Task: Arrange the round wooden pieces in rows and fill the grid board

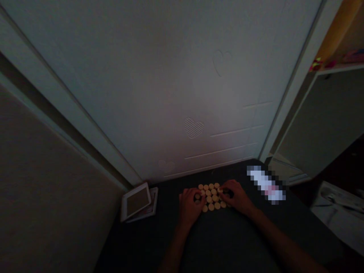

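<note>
Several small, round, pale tan discs (211, 207) lie in neat rows on the dark tabletop, forming a block. At the left side of the block is my left hand (190, 206), thumb and fingertips pinched on a disc (203, 193). From the right, my right hand (236, 196) pinches another disc (220, 190) near the block's upper right. Both hands cover some discs at the sides. The light is dim, so any markings on the discs cannot be made out.
On the dark table (227, 239), a white-framed flat item (138, 201) rests at the left on another one. A blurred-out bright object (265, 184) lies at the right. Behind rises a white panel (170, 94) with heart reliefs. White items (338, 212) stand at far right.
</note>
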`<state>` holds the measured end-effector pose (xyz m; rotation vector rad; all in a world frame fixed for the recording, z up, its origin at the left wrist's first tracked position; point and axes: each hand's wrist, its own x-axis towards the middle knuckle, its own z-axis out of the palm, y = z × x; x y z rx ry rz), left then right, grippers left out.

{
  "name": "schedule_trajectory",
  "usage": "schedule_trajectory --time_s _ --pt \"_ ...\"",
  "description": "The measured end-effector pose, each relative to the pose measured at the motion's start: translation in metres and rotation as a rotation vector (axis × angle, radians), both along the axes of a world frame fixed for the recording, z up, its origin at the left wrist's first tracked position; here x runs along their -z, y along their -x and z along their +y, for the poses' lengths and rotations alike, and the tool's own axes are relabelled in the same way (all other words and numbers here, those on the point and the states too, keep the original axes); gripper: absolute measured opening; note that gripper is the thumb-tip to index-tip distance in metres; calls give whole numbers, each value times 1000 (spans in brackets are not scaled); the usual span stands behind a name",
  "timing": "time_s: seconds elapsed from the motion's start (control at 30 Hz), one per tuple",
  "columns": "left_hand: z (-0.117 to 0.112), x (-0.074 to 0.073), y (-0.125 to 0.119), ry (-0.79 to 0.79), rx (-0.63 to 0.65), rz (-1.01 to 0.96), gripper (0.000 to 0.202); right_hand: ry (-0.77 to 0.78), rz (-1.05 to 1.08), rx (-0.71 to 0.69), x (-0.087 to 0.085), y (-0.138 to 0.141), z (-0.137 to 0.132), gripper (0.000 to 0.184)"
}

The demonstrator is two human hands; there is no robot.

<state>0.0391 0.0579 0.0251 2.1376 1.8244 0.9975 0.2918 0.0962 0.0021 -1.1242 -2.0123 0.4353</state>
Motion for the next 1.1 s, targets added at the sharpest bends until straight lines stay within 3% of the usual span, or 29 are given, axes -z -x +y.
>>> schedule_trajectory --time_s 0.23,0.47,0.6,0.8,0.97,1.1 --pt "2 4 0 -8 -37 -42 14 -29 84 141 0 -13 -1 19" --pt "4 11 37 -46 -116 -90 11 13 -26 230 11 -38 0 17" --pt "-2 10 46 -4 -54 -9 4 27 -66 205 10 -36 -1 18" --pt "-4 7 41 3 -26 8 11 21 -26 160 4 -33 -6 21" --pt "18 -2 35 -27 39 -68 19 11 44 101 -4 -18 5 23" --pt "40 -15 23 81 161 -40 21 86 -20 -26 -17 4 22 24"
